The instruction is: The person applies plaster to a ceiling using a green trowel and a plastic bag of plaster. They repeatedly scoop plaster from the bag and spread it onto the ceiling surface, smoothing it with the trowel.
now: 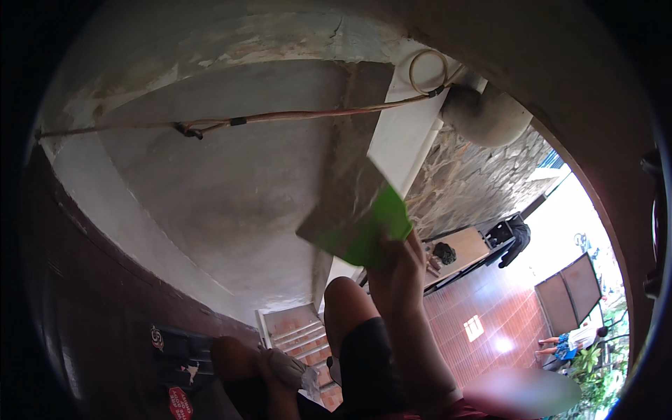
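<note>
My right hand is raised in front of me, fingers closed on the green handle of a broad putty spreader. Its flat, greyish blade has pale smears and overlaps the grey plastered wall in view; I cannot tell whether it touches. Low and to the left, beside my bent knee, my left hand is closed around a clear plastic bag with a grey lump in it that looks like putty. The fingers of that hand are partly hidden in shadow.
A cable crosses the wall, ending in a loop near a rounded pipe. White rungs show below. Over the tiled floor stands a table with things on it. Another person is far right. A blurred shape is close.
</note>
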Tool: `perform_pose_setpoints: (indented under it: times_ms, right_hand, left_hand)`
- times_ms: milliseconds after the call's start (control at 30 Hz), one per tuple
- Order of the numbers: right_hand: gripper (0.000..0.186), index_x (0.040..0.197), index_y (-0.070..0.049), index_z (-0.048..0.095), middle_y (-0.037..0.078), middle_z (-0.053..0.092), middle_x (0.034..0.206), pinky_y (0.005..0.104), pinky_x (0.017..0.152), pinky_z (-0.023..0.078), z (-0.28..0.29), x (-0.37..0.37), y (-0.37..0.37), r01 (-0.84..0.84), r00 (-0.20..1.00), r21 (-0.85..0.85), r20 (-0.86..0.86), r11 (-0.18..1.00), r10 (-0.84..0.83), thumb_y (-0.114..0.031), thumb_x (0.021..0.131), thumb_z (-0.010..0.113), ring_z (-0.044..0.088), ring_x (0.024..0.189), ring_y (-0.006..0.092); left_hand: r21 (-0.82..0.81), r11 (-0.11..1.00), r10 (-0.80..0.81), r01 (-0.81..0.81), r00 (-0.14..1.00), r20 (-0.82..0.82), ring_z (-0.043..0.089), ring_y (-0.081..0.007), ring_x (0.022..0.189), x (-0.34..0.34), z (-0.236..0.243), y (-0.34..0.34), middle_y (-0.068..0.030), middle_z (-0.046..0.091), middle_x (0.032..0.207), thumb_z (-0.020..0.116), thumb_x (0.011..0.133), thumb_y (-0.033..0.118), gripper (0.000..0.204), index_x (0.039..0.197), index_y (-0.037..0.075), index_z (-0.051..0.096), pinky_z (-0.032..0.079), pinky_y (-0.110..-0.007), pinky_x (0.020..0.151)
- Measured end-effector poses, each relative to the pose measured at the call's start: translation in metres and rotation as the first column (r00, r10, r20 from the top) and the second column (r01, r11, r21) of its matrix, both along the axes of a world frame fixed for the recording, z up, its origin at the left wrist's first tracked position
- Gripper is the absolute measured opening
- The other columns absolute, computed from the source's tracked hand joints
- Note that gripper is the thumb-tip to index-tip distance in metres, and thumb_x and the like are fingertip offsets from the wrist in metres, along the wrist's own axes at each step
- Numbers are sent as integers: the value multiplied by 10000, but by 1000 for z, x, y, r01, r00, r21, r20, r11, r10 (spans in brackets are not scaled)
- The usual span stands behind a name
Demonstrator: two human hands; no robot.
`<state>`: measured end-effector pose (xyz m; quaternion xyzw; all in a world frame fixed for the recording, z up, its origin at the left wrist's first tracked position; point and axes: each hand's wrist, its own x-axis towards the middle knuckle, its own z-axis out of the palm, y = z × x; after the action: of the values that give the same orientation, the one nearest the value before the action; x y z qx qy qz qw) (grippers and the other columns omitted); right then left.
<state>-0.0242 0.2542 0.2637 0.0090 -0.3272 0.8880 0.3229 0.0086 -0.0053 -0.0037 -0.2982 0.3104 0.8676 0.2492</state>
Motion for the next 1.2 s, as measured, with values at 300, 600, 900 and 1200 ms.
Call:
perform_pose_setpoints:
  times_ms: [300,600,900,1200]
  right_hand:
    - [424,1298,27,480,144,585,1196,386,960,496,-182,40,-28,-81,814,-354,516,932,266,37,875,489,602,1091,271]
    - [330,1259,14,503,141,604,1156,414,909,545,-218,32,-26,-207,800,-488,415,848,434,-9,929,500,630,1056,275]
    - [322,1242,55,498,162,597,1163,461,924,537,-210,27,-25,-255,763,-504,419,825,492,-38,934,508,619,1082,310]
    - [320,1236,66,524,127,609,1144,348,951,485,-137,8,-17,-168,851,-194,466,966,242,-38,933,513,617,1039,236]
  left_hand:
    - [-120,987,-104,110,993,54,609,-213,686,-9,-49,-7,-21,614,810,563,836,488,341,909,155,582,537,-368,641]
    - [-215,976,-12,35,994,108,615,-204,707,-7,-70,-14,-16,624,849,582,826,503,341,926,177,567,535,-355,644]
    - [-152,987,-25,44,992,126,562,-185,660,-19,-64,0,-1,569,789,566,839,521,336,858,187,533,495,-338,606]
    - [-1,999,-32,32,991,130,510,-166,613,-21,-60,12,15,514,730,551,852,540,351,791,197,499,455,-321,568]
